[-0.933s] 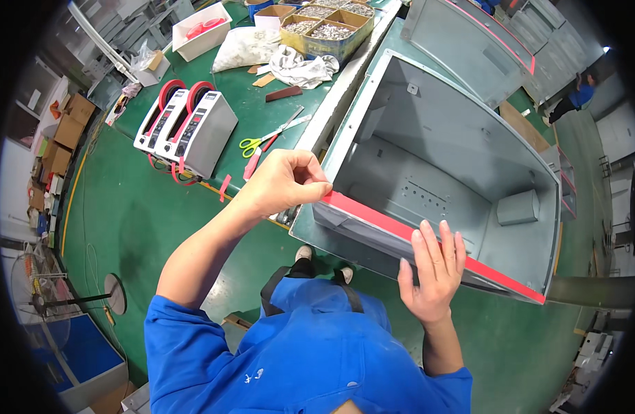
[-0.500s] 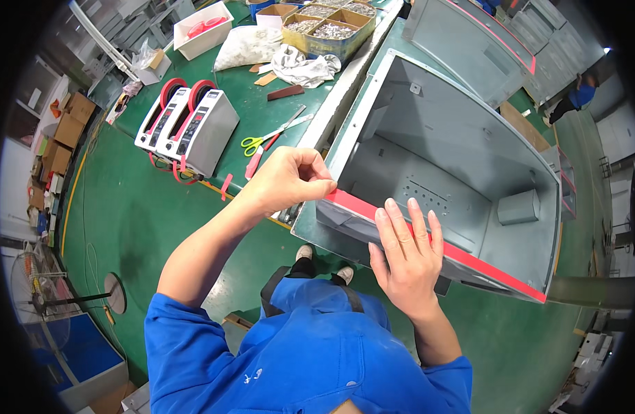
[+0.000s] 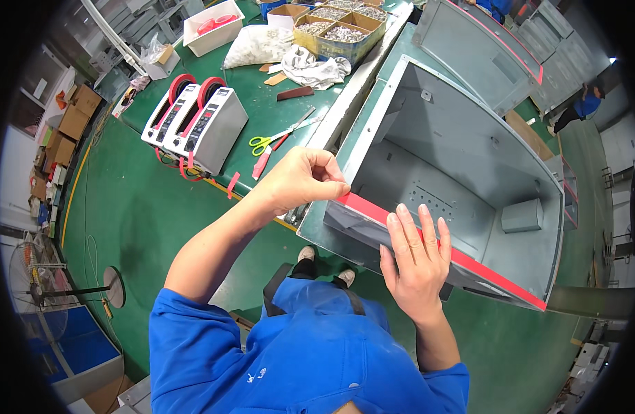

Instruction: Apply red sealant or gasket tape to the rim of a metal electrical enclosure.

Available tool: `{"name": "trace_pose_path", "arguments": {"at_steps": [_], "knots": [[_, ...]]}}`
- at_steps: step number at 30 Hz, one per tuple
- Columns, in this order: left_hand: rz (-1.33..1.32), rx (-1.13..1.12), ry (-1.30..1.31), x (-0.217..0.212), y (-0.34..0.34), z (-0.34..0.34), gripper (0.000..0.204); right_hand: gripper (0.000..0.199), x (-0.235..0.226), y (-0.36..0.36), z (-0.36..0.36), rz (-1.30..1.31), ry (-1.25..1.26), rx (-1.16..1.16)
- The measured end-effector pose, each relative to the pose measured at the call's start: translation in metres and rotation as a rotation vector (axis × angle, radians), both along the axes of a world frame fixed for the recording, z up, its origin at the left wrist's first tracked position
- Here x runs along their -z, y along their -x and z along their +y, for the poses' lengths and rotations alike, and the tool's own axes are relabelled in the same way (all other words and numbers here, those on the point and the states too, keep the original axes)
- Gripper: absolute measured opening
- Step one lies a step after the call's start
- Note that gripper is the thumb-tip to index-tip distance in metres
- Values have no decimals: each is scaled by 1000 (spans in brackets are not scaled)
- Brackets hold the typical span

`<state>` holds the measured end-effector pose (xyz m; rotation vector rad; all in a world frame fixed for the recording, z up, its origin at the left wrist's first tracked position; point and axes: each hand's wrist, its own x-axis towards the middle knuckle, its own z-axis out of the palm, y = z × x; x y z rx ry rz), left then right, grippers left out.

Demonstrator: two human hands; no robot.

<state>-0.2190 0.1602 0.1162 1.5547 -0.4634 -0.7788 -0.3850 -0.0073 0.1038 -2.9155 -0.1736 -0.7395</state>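
A grey sheet-metal box [image 3: 442, 131] lies with its open side up at the bench edge. Red tape [image 3: 497, 279] runs along its near rim, from the left corner to the right end. At that left corner my left hand [image 3: 305, 183] is closed, thumb and forefinger pinching the tape's end. My right hand [image 3: 418, 265] lies flat with fingers stretched out over the middle of the taped rim, covering part of the strip; it grips nothing.
On the green bench stand two white tape dispensers [image 3: 210, 127] with red rolls. Nearby lie yellow-handled scissors [image 3: 261, 143], a red-handled knife [image 3: 262, 163], a white cloth [image 3: 310, 69] and a divided carton of small parts [image 3: 342, 34]. Another grey panel [image 3: 476, 55] stands beyond; a person [image 3: 585, 105] is at far right.
The whole view has shifted slightly to the right. Both hands keep about the same places on the taped rim.
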Motion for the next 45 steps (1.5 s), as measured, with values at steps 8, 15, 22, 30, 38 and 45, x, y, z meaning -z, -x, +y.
{"name": "trace_pose_path", "arguments": {"at_steps": [8,15,22,30,38,45], "knots": [[-86,-2,-45,0,2,1,11,44,0,0,0,-5,-4,18],[-130,18,-55,-1,2,1,11,44,1,0,1,-9,-2,23],[-184,40,-67,-1,3,2,11,44,0,-1,0,-6,6,15],[-296,-28,-39,5,10,4,15,42,0,-1,2,-4,8,38],[-73,-265,176,42,11,30,18,45,-3,-16,31,16,3,40],[-1099,-205,95,42,15,18,26,38,13,-44,60,-140,-154,-30]]}}
